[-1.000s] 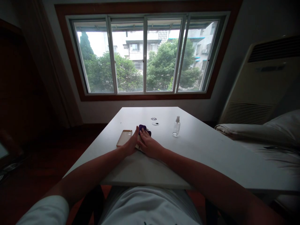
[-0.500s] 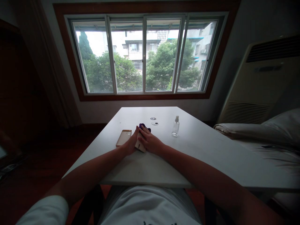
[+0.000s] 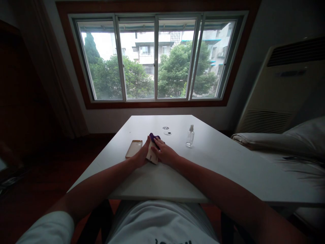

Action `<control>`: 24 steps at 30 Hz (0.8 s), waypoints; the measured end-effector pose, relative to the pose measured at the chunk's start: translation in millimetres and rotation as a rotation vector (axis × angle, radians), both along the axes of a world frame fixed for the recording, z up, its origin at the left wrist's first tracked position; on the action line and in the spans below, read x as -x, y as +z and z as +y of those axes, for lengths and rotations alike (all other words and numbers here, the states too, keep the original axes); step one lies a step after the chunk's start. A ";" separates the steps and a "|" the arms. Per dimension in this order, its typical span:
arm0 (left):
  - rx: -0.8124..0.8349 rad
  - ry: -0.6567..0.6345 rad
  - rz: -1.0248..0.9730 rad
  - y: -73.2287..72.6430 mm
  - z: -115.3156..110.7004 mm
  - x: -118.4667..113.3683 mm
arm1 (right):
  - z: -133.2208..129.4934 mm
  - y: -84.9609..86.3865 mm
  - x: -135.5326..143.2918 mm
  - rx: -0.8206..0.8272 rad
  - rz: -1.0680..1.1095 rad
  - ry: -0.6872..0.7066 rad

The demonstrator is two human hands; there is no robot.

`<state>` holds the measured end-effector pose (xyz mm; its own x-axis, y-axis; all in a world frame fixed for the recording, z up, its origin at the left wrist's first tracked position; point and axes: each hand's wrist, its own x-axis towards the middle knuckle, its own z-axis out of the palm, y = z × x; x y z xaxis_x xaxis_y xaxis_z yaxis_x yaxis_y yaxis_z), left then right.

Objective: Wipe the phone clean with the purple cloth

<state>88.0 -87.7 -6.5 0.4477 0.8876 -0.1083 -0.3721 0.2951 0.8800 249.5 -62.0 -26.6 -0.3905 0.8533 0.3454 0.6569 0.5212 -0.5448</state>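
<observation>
A gold-coloured phone (image 3: 152, 157) is held low over the white table, its back facing up. My left hand (image 3: 142, 155) is closed along the phone's left edge, thumb pointing up that side. Over the phone's upper end lies a dark purple cloth (image 3: 153, 136), bunched under the fingers of my right hand (image 3: 165, 153), which press it to the phone's back. Left of my hands, a gold phone case (image 3: 134, 148) rests on the table with its hollow side up.
A clear spray bottle (image 3: 189, 137) stands upright to the right. Two small round stickers or discs, one patterned (image 3: 166, 128) and one pale (image 3: 167, 133), lie beyond my hands. The white table (image 3: 215, 169) reaches toward the window; a cushioned seat (image 3: 274, 145) is at the right.
My right hand has slid slightly to the right with the purple cloth, baring more of the phone's back. The left hand stays in its place on the phone.
</observation>
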 end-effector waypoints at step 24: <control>0.012 -0.041 -0.013 -2.3 1.4 2.7 | -6.9 7.8 2.3 -0.197 0.196 -0.063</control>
<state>85.4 -86.2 -8.8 0.4850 0.8671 -0.1131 -0.3705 0.3209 0.8716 247.3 -68.9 -18.8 -0.2483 0.7826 0.5709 0.5835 0.5913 -0.5567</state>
